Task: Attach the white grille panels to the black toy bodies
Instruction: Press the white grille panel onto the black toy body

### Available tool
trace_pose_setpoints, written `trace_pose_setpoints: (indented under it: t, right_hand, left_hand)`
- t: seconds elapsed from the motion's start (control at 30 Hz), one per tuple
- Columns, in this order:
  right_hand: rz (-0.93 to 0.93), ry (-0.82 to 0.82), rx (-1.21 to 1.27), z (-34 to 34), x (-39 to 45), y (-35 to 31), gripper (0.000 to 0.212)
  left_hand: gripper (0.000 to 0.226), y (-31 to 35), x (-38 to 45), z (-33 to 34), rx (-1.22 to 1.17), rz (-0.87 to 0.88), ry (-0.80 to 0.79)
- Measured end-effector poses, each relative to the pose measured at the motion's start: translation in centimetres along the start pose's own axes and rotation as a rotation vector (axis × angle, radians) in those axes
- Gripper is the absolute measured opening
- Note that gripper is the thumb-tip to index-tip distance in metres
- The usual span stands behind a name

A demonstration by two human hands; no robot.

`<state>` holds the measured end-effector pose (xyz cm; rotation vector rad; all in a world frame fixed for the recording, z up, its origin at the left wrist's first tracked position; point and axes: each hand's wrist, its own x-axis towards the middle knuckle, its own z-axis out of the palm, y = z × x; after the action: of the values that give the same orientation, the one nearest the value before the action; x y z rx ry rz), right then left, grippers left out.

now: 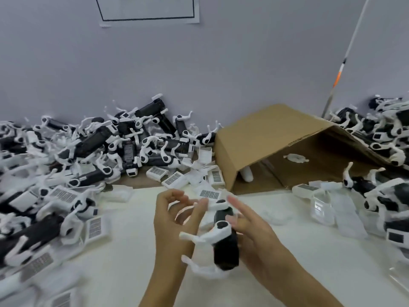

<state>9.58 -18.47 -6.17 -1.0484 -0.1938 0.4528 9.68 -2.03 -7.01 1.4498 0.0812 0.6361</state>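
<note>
White tabletop [124,251] filled the near view, blurred by motion. No readable writing showed anywhere. Nearest, the right hand [254,231] curled its lower fingers round a black toy body [225,242] with white legs, held just above the table, its forefinger stretched straight toward the far end. The left hand [172,218] was raised beside it, fingers loosely bent, fingertips touching a white grille panel [210,196] at the toy's far end; whether they pinched it could not be told. More grille panels [174,179] lay loose beyond the hands. A pile of toy bodies [88,151] covered the left side, and another heap [380,138] lay at the right. Farther back, a cardboard box [265,134] lay tipped on its side, its opening facing forward, holding two small white parts [295,157]. Behind, a paper sheet [148,9] with a dark border was taped to the grey wall [66,52].
</note>
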Motion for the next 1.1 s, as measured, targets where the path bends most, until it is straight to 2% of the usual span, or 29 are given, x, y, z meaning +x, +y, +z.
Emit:
trace_pose_setpoints:
  t: [0.07,0.13,0.17,0.2,0.27,0.33,0.4,0.47,0.57,0.67,0.77,0.87,1.0,1.1]
  right_hand:
    - [-0.183,0.068,-0.069,-0.2,0.0,-0.2,0.083]
    - [-0.337,0.080,-0.244,-0.4,-0.3,-0.4,0.078]
    - [-0.385,0.104,-0.346,-0.6,-0.5,-0.3,0.079]
    - [-0.425,0.118,-0.435,-0.9,-0.7,-0.1,0.088]
    - [-0.466,0.082,-0.600,-0.9,-1.1,0.2,0.102]
    - [-0.480,0.015,-0.739,-0.7,-1.2,0.5,0.102]
    - [-0.507,0.012,-0.849,-0.8,-1.2,0.5,0.101]
    - [-0.525,0.023,-0.888,-0.8,-1.1,0.5,0.097]
    - [-0.457,0.086,-0.821,-0.3,-1.2,0.9,0.091]
    - [-0.408,0.185,-0.779,0.3,-1.3,1.2,0.083]
    - [-0.413,0.238,-0.742,0.7,-1.5,1.2,0.062]
    - [-0.463,0.289,-0.806,0.8,-1.8,1.1,0.049]
    - [-0.500,0.329,-0.834,0.5,-1.7,0.9,0.046]
    - [-0.439,0.270,-0.858,0.4,-1.6,1.5,0.058]
  left_hand:
    - [0.040,-0.2,-0.5,0.3,0.082,-0.154,-0.018]
    - [0.061,0.4,-0.5,0.2,-0.111,-0.466,-0.202]
    - [0.071,0.8,-0.4,-0.2,-0.137,-0.545,-0.313]
    - [0.075,0.8,-0.4,-0.6,-0.142,-0.548,-0.436]
    - [0.064,0.6,-0.5,-1.1,-0.087,-0.436,-0.607]
    - [0.053,0.5,-0.8,-1.2,-0.055,-0.348,-0.713]
    - [0.043,0.6,-1.1,-1.2,-0.118,-0.331,-0.772]
    - [0.033,0.9,-1.3,-1.2,-0.173,-0.321,-0.748]
    - [0.030,1.3,-1.5,-0.5,-0.321,-0.290,-0.650]
    - [0.054,1.7,-2.0,0.5,-0.505,-0.417,-0.476]
    - [0.049,1.7,-2.4,1.3,-0.465,-0.439,-0.334]
    - [0.051,1.7,-2.6,1.6,-0.456,-0.464,-0.344]
    - [0.058,1.6,-2.6,1.6,-0.390,-0.394,-0.369]
    - [0.049,1.8,-2.6,1.6,-0.321,-0.362,-0.328]
